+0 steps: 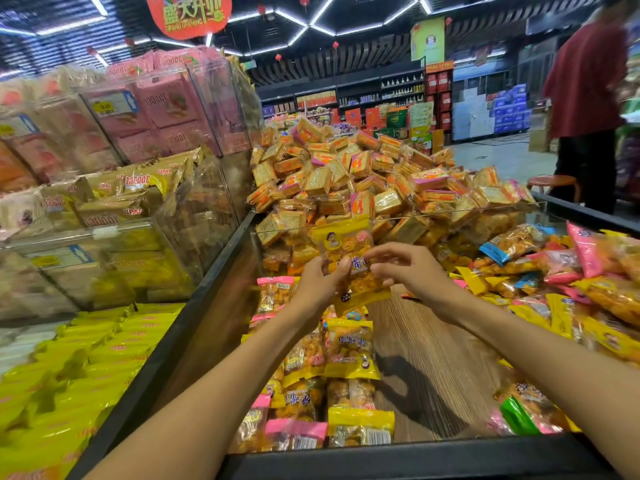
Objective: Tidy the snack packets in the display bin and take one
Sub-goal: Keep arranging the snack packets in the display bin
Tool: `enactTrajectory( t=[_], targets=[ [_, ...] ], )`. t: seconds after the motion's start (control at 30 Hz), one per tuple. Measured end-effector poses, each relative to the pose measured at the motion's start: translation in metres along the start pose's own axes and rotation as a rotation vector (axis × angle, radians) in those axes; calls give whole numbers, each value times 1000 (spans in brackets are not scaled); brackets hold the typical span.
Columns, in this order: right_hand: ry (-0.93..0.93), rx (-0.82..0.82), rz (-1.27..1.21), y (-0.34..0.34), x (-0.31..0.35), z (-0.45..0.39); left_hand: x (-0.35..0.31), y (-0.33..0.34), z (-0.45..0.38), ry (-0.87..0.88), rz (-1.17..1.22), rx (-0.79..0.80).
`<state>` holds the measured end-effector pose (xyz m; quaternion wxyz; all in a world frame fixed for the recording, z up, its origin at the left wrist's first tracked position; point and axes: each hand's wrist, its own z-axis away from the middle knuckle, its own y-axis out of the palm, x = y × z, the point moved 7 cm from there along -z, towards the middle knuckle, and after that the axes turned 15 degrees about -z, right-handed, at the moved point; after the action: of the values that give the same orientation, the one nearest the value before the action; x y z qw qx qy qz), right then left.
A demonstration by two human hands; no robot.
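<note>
A yellow-topped snack packet [346, 244] stands upright in the air above the display bin [408, 455]. My left hand [320, 284] grips its left edge with thumb and fingers. My right hand [407, 268] hovers at the packet's right side, fingers loosely curled, fingertips at or just off its edge. Below my hands, yellow and pink packets [348, 351] lie in rows along the bin's left side. A loose heap of mixed packets [568, 268] fills the right side, and bare wooden floor [426, 358] shows between them.
A clear divider [460, 214] separates a tall pile of orange square packets [349, 174] behind. Acrylic bins of pink and brown packs [162, 109] stand at left, yellow packs [69, 375] below them. A person in a red top [588, 98] stands far right near a stool [554, 183].
</note>
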<state>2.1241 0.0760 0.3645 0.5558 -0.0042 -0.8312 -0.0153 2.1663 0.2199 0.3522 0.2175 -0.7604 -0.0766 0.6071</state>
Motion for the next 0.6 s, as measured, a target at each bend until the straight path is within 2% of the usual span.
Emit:
enactTrajectory(
  t=[0.1, 0.2, 0.33, 0.43, 0.6],
  targets=[
    [18, -144, -3, -18, -4, -5, -3, 2, 0, -3, 109, 69],
    [138, -72, 4, -13, -13, -5, -6, 9, 5, 12, 122, 131],
    [131, -38, -57, -9, -17, -2, -5, 15, 7, 35, 92, 170],
    [157, -64, -36, -11, -22, -1, -1, 14, 6, 49, -52, 141],
    [227, -22, 71, -13, -32, -2, 5, -10, 2, 27, -265, 0]
  ],
)
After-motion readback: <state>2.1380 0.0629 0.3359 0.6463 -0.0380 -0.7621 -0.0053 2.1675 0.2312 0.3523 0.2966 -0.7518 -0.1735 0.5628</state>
